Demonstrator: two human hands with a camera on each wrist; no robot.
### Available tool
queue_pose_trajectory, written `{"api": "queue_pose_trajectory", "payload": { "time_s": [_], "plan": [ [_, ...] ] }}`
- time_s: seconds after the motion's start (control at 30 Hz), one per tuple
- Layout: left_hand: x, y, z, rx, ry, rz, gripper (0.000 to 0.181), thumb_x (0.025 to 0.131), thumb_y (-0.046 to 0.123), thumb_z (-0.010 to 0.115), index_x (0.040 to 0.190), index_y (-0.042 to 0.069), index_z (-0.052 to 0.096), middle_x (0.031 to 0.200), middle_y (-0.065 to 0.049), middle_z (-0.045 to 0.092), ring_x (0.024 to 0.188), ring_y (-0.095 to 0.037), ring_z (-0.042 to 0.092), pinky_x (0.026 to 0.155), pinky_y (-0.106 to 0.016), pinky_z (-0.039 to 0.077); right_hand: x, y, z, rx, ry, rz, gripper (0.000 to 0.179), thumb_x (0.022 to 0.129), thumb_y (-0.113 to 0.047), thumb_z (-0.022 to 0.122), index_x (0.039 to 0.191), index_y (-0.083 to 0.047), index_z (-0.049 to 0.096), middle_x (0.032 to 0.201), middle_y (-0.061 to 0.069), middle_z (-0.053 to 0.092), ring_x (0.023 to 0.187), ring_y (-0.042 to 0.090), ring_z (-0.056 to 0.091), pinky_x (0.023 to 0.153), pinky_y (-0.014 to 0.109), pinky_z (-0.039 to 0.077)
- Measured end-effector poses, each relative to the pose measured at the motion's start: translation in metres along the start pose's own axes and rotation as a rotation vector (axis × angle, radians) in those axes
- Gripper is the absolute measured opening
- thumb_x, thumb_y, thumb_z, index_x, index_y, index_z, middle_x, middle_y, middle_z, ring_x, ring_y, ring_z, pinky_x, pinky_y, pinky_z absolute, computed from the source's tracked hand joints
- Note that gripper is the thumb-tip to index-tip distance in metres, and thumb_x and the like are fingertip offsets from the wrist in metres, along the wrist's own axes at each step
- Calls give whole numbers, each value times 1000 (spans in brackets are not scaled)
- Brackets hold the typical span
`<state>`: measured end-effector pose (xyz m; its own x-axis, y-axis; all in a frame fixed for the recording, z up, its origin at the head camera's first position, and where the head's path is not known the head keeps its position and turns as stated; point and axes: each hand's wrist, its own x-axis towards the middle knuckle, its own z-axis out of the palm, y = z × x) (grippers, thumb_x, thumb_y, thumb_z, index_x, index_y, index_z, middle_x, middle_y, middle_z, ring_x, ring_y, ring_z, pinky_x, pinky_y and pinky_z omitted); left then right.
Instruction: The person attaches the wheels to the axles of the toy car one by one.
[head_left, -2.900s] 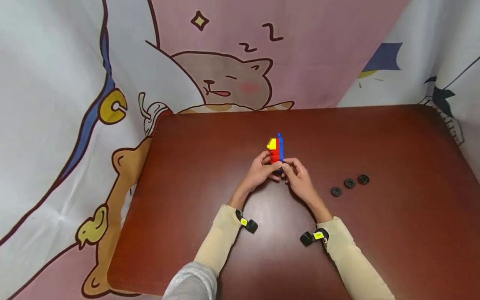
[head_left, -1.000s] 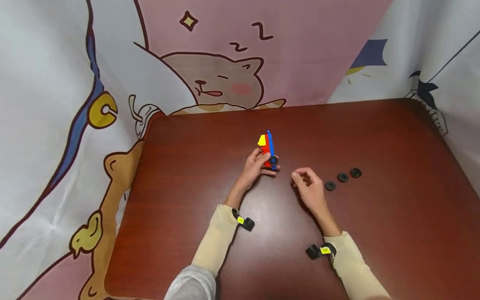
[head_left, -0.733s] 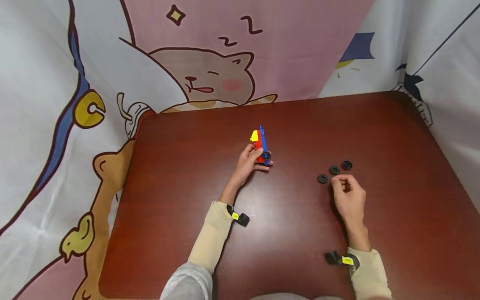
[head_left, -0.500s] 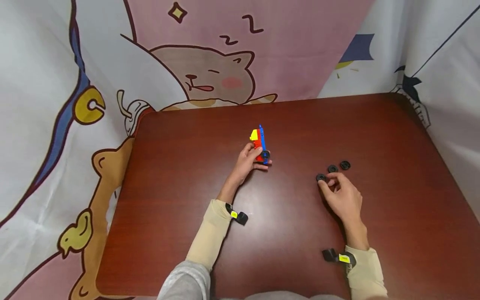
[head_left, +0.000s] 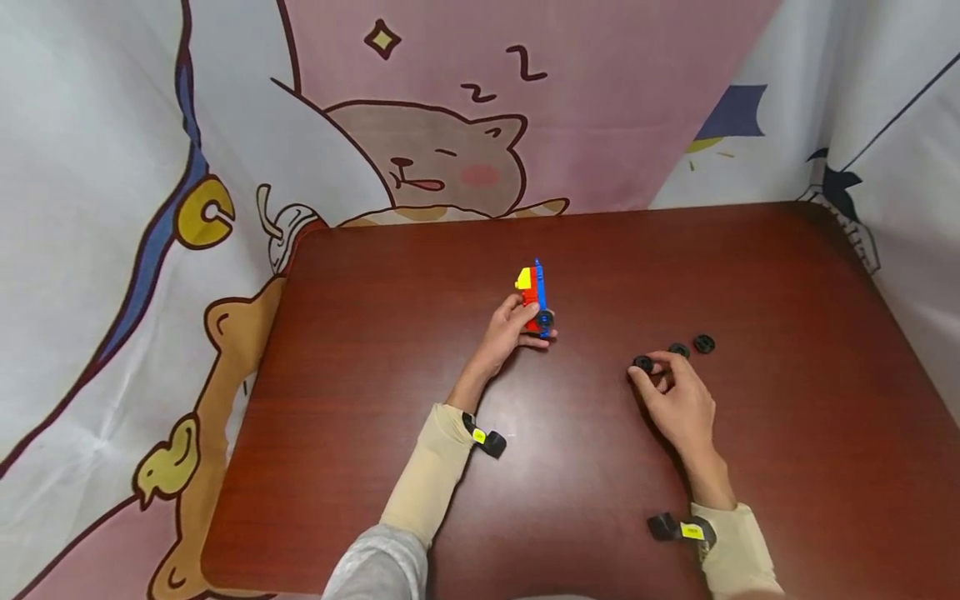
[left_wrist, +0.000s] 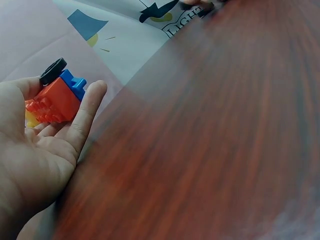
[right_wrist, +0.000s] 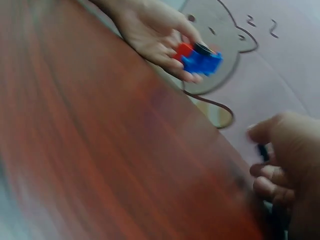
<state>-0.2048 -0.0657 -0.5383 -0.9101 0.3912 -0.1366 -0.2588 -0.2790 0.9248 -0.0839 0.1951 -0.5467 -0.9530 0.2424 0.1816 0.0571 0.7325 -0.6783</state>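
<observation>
Hanging backdrop (head_left: 90, 158), far left: Printed white cloth showed a yellow bell (head_left: 191, 218) and, lower down, a yellow duck (head_left: 171, 467) near the table's edge.

Sleeping animal print (head_left: 442, 158): Eyes closed, it lay on pink cloth behind the far edge of the surface (head_left: 360, 333), which was reddish-brown and wood-grained.

Left sleeve (head_left: 427, 475): Beige fabric covered the forearm, with a black wrist camera (head_left: 493, 444) strapped at its end.

Left hand (head_left: 504, 335): Thumb and fingers gripped a toy vehicle (head_left: 531, 287) by its near end; in the left wrist view the little finger stretched out nearly straight.

Toy vehicle: Red, blue and yellow pieces pointed away from the person, held above the surface, blue along the right side and one black wheel (head_left: 544, 319) mounted beside the thumb.

Right hand (head_left: 681, 408): Well apart from the toy, thumb and forefinger pinched a loose black wheel (head_left: 642, 363); whether it touched the surface could not be told.

Remaining wheels: Two rested just beyond the fingers, the middle wheel (head_left: 678, 348) partly hidden by them, the far wheel (head_left: 704, 343) in full view.
</observation>
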Motion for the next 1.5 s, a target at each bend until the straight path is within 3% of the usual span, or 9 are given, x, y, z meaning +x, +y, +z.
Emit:
{"api": "queue_pose_trajectory", "payload": {
  "time_s": [0.2,0.4,0.6,0.7,0.93,1.07,1.17,1.33,1.5],
  "plan": [
    [-3,-4,0,4,-1,-3,25,106,21,49,124,4,43,129,-37,57,81,-24,75,70,-40,61,1,-17,23,472,-51,27,34,93,-18,71,122,-6,59,88,-3,65,68,-1,56,59,13,42],
    [-3,-5,5,43,16,18,46,103,14,54,146,12,35,127,-37,59,85,-19,74,75,-41,61,15,-34,42,913,-20,5,37,94,5,62,127,11,46,84,0,59,56,10,56,48,17,45],
    [-1,-5,8,32,30,55,57,102,10,55,152,23,29,121,-41,59,85,-15,73,79,-38,61,30,-48,60,1230,25,-32,23,98,7,49,121,3,49,75,5,55,49,15,48,43,21,38],
    [-1,-7,8,29,27,64,44,103,15,53,143,19,36,117,-40,61,86,-16,73,79,-35,60,33,-56,68,1259,2,-44,22,100,5,46,119,-3,52,74,6,54,48,15,48,42,21,38],
    [-1,-7,11,8,58,77,3,104,17,45,106,15,44,124,-43,56,116,-51,59,84,-27,56,35,-69,81,1164,-58,-69,30,106,-8,43,132,7,44,82,12,61,55,15,54,46,20,44],
    [0,-3,9,81,113,80,19,104,16,48,120,6,47,122,-37,61,99,-29,72,81,-23,55,45,-75,88,1156,-84,-75,25,104,-7,49,126,5,46,91,11,71,61,16,59,51,22,48],
    [0,-1,10,111,140,65,30,103,14,51,130,1,45,119,-35,63,85,-12,69,76,-22,55,52,-82,92,1173,-67,-3,10,101,-5,54,111,-4,54,86,4,73,63,14,61,51,22,48],
    [0,-2,14,109,137,39,21,103,10,45,119,-1,38,103,-31,61,70,-17,66,65,-28,59,56,-92,96,1163,-17,95,6,96,0,58,97,-4,62,74,1,66,61,9,61,48,20,44],
    [-2,-3,17,275,152,55,22,103,16,43,120,3,38,96,-11,56,69,-16,62,63,-26,56,54,-95,98,1118,-33,44,19,94,2,61,105,17,58,73,0,63,57,8,58,48,18,45]
  ]
}}
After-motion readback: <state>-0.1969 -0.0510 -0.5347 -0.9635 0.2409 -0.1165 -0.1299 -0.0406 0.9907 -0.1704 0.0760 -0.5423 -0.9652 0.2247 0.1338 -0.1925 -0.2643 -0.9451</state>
